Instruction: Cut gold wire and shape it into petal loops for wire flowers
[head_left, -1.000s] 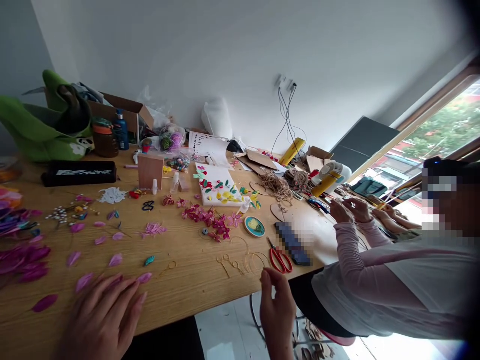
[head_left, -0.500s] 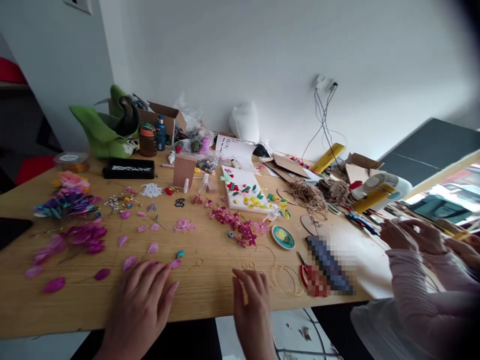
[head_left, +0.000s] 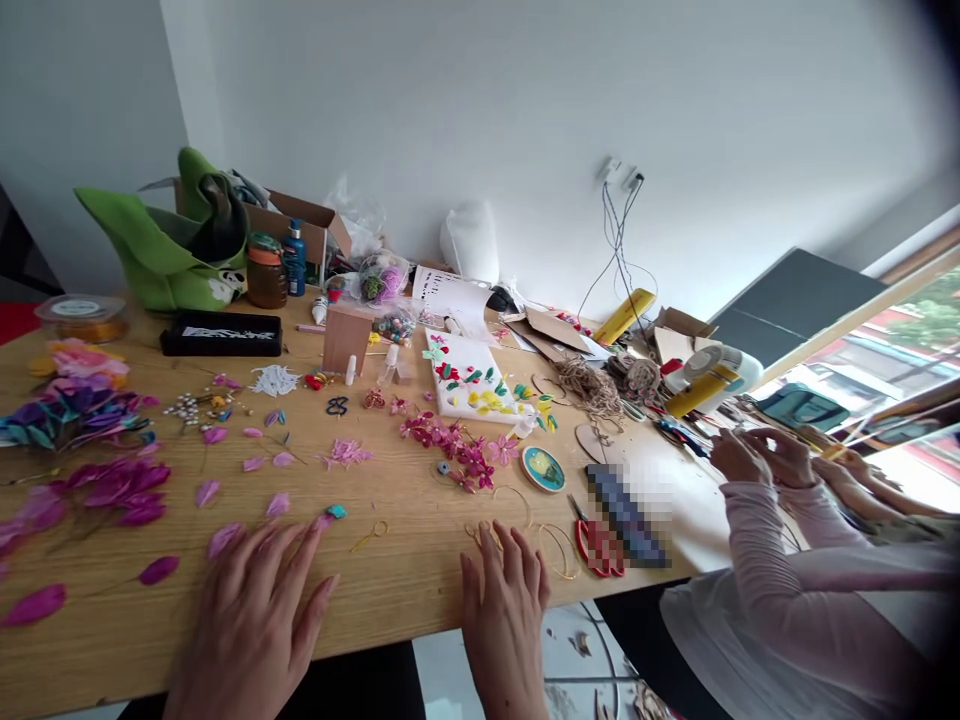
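Note:
My left hand (head_left: pixel 251 600) lies palm down on the wooden table (head_left: pixel 405 590), fingers spread and holding nothing, its fingertips beside a pink petal (head_left: pixel 223 540) and a small teal piece (head_left: pixel 335 511). At the table's front edge, my right hand (head_left: pixel 506 595) rests palm down with its fingers apart and nothing in them. Its fingertips are at some thin gold wire, and a gold wire coil (head_left: pixel 559 552) lies just to its right. Between the hands is a small wire loop (head_left: pixel 380 529). Dark pink flowers (head_left: pixel 457 445) lie farther back.
Red-handled scissors (head_left: pixel 598 545) and a round embroidered piece (head_left: pixel 542 469) lie right of centre. A white foam board (head_left: pixel 476 380) holds small flowers. Magenta petals (head_left: pixel 124 485) spread at the left. A green bag (head_left: pixel 169 245) stands at the back left. Other people's hands (head_left: pixel 761 458) work at the right.
The view has shifted right. My right hand has flattened and its fingers have spread over the table edge. My left hand stays flat, its fingers a little more spread.

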